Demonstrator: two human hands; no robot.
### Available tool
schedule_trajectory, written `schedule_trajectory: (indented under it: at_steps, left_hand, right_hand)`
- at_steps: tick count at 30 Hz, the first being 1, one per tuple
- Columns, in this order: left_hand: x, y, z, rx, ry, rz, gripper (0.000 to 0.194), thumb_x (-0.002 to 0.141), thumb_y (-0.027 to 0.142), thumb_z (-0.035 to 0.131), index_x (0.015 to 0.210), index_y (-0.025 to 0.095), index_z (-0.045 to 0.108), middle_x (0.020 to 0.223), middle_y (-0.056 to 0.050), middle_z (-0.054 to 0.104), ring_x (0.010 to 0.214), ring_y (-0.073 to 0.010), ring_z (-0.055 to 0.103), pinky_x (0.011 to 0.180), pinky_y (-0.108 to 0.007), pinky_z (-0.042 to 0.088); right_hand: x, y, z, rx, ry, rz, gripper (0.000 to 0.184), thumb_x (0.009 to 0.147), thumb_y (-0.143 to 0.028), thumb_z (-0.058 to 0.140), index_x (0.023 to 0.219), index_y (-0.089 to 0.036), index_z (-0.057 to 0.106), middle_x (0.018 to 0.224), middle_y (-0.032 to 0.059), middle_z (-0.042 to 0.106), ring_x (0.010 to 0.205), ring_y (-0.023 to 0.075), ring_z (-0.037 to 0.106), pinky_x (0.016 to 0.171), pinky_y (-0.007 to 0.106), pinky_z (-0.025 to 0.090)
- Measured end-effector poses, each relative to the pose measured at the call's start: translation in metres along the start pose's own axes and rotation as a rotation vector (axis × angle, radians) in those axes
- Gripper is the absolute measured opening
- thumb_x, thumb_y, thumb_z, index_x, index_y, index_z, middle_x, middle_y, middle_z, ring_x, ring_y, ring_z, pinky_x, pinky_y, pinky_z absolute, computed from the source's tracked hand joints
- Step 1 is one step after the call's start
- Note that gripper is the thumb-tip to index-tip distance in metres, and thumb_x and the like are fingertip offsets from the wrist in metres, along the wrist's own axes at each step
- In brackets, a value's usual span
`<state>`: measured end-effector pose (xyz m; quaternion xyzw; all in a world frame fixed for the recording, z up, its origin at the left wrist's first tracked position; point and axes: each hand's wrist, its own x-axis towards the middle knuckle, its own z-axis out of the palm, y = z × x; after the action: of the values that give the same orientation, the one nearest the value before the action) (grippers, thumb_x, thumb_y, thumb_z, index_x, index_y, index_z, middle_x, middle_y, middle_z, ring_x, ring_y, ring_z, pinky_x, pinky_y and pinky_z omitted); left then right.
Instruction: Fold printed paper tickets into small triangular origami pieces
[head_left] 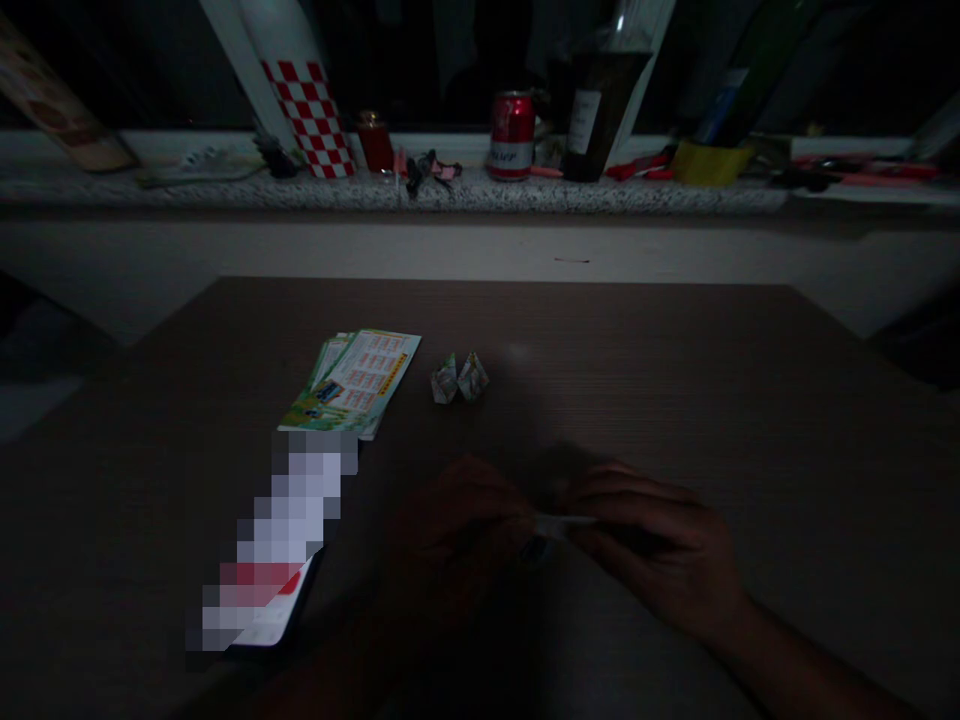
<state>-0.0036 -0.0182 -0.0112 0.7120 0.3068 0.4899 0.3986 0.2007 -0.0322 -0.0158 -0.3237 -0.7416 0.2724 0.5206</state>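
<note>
Both my hands rest low on a dark wooden table [675,360] in dim light. My left hand [457,525] and my right hand [660,550] meet over a small pale piece of paper [562,524], fingers curled and pinching it from either side. Ahead of them lies a small folded paper figure [459,378]. A stack of green and orange printed leaflets [354,382] lies to the left of it.
A phone [270,560] with a lit screen lies at the near left. On the stone windowsill [225,190] behind stand a red can [512,135], a dark bottle [600,110], a red-checked tube [304,95], a yellow tape roll [709,162] and small clutter.
</note>
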Motion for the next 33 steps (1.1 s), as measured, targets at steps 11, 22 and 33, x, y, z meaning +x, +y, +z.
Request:
schedule_trajectory:
  at_steps: [11,22,33]
  left_hand:
    - [0.002,0.0,0.002,-0.071,0.054,-0.011,0.01,0.082,0.011,0.065,0.084,0.02,0.07,0.077,0.0,0.065,0.073,-0.0128,0.061,0.066,-0.024,0.049]
    - [0.002,0.001,0.002,-0.106,0.103,-0.112,0.011,0.082,0.011,0.064,0.079,0.02,0.07,0.075,0.001,0.064,0.069,-0.0109,0.059,0.061,-0.02,0.047]
    - [0.004,0.002,0.0,-0.146,0.179,-0.212,0.011,0.081,0.013,0.065,0.076,0.021,0.071,0.075,0.002,0.064,0.069,-0.0097,0.059,0.061,-0.018,0.046]
  right_hand:
    - [0.002,-0.003,0.003,0.014,-0.001,-0.007,0.023,0.078,0.0,0.065,0.094,-0.016,0.071,0.078,0.0071,0.073,0.073,0.0192,0.069,0.067,0.035,0.056]
    - [-0.002,0.005,0.003,0.004,-0.019,0.044,0.018,0.078,-0.001,0.066,0.087,-0.016,0.069,0.074,0.0051,0.069,0.072,0.0179,0.066,0.067,0.035,0.054]
    - [-0.001,0.006,0.006,0.025,-0.044,0.138,0.017,0.08,-0.004,0.065,0.089,-0.018,0.069,0.08,0.0048,0.071,0.073,0.0165,0.066,0.066,0.032,0.054]
